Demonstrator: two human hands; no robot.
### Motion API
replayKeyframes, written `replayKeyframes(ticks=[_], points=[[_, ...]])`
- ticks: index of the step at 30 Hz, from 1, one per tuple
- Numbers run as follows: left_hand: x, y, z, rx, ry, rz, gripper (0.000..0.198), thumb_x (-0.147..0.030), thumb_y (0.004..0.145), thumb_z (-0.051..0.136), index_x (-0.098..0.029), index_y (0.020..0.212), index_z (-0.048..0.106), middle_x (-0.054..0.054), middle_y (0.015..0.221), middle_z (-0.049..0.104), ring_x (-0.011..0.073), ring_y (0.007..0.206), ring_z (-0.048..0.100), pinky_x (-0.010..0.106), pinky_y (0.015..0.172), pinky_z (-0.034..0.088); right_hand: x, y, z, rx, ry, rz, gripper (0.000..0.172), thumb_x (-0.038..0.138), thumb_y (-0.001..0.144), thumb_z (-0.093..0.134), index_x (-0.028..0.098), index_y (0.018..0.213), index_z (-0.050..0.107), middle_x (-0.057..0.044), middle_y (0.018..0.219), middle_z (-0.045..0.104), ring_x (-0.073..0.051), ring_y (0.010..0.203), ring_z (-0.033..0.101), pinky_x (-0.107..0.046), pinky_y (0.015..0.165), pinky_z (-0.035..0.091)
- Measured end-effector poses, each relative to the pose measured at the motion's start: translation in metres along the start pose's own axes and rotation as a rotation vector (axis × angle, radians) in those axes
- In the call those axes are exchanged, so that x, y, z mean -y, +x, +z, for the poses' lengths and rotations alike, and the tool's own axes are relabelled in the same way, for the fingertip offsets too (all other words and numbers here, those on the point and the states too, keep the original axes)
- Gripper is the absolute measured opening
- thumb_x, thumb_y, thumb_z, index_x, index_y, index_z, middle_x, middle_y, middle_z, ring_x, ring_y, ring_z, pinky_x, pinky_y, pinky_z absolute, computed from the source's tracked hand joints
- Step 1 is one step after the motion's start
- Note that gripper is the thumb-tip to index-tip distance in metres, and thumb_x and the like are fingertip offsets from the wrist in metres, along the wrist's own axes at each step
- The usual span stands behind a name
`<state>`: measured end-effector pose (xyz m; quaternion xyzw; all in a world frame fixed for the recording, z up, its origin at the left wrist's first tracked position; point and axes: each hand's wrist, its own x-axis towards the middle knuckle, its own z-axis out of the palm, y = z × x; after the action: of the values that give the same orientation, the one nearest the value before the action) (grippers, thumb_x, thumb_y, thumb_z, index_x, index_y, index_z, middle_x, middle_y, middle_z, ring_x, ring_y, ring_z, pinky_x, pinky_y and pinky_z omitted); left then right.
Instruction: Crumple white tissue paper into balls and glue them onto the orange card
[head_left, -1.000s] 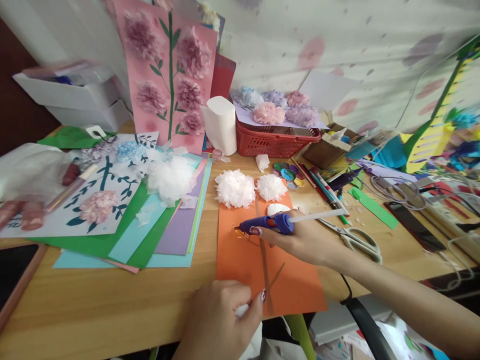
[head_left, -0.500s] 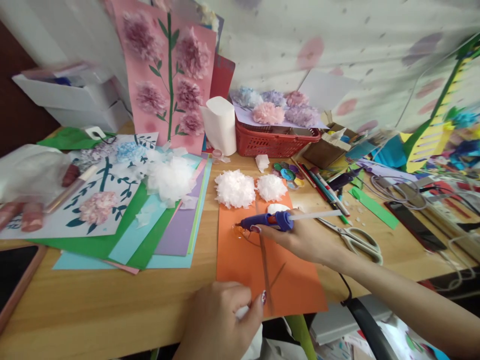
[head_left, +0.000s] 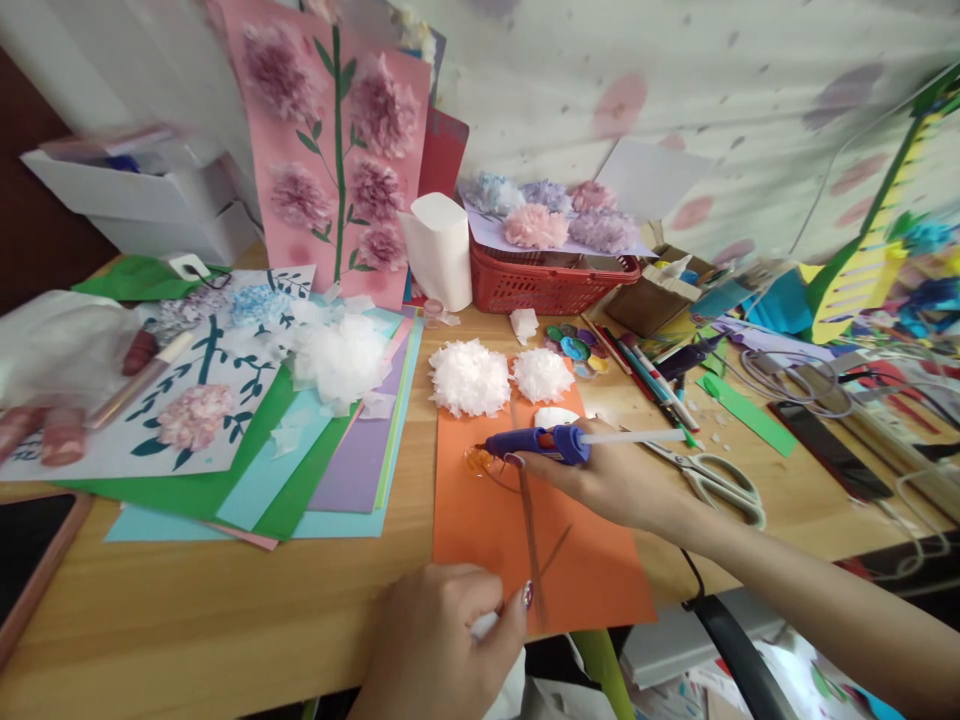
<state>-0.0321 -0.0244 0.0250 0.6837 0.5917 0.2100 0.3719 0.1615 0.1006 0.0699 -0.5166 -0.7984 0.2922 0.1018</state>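
My right hand (head_left: 607, 480) grips a blue glue gun (head_left: 536, 443) with a white glue stick out its back, nozzle pointing left onto a shiny blob of glue (head_left: 478, 459) on the orange paper sheet (head_left: 480, 520). Two white tissue flowers (head_left: 470, 377) (head_left: 542, 375) sit at the sheet's far edge, with a small white piece (head_left: 555, 415) just behind the gun. My left hand (head_left: 439, 645) is at the table's near edge, fingers closed around white tissue (head_left: 484, 625) that is mostly hidden.
A stack of coloured papers (head_left: 330, 470) with flower pictures lies to the left. Scissors (head_left: 712, 480) and pens (head_left: 649, 375) lie to the right. A red basket (head_left: 551, 280), a white tissue pack (head_left: 441, 250) and a pink flower board (head_left: 337, 150) stand behind. A phone (head_left: 30, 560) lies at the left edge.
The glue gun has shifted slightly right and back, and the glue blob under its nozzle has grown. My left hand has stayed put.
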Motion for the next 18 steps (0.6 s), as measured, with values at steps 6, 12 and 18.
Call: replayKeyframes(ticks=[6,12,18], points=[[0.000,0.000,0.000,-0.013,0.031,0.005,0.041,-0.035,0.091,0.041,-0.018,0.058,0.025,-0.003,0.050,0.043,0.0100,0.051,0.041,0.033,0.054,0.015,0.000,-0.002,-0.005,0.046,0.008,0.014,0.034,0.057,0.090,0.059,0.030,0.100,0.079,0.000,0.065,0.066,-0.016,0.053,0.052,-0.028,0.048,0.031],[0.000,0.000,0.000,-0.018,0.020,0.007,0.041,-0.035,0.091,0.041,-0.018,0.057,0.025,-0.003,0.050,0.044,0.0097,0.050,0.042,0.032,0.054,0.016,0.007,0.000,0.006,-0.045,-0.064,0.035,0.045,0.062,0.087,0.061,0.023,0.066,0.070,0.000,0.052,0.053,-0.013,0.048,0.044,-0.028,0.045,0.027],[-0.001,0.000,-0.001,-0.036,0.041,-0.001,0.042,-0.035,0.091,0.043,-0.018,0.057,0.026,-0.002,0.050,0.047,0.0098,0.051,0.044,0.032,0.054,0.016,0.026,0.001,0.005,0.026,0.010,0.059,0.044,0.060,0.089,0.058,0.022,0.074,0.073,0.002,0.053,0.052,-0.012,0.048,0.042,-0.026,0.043,0.028]])
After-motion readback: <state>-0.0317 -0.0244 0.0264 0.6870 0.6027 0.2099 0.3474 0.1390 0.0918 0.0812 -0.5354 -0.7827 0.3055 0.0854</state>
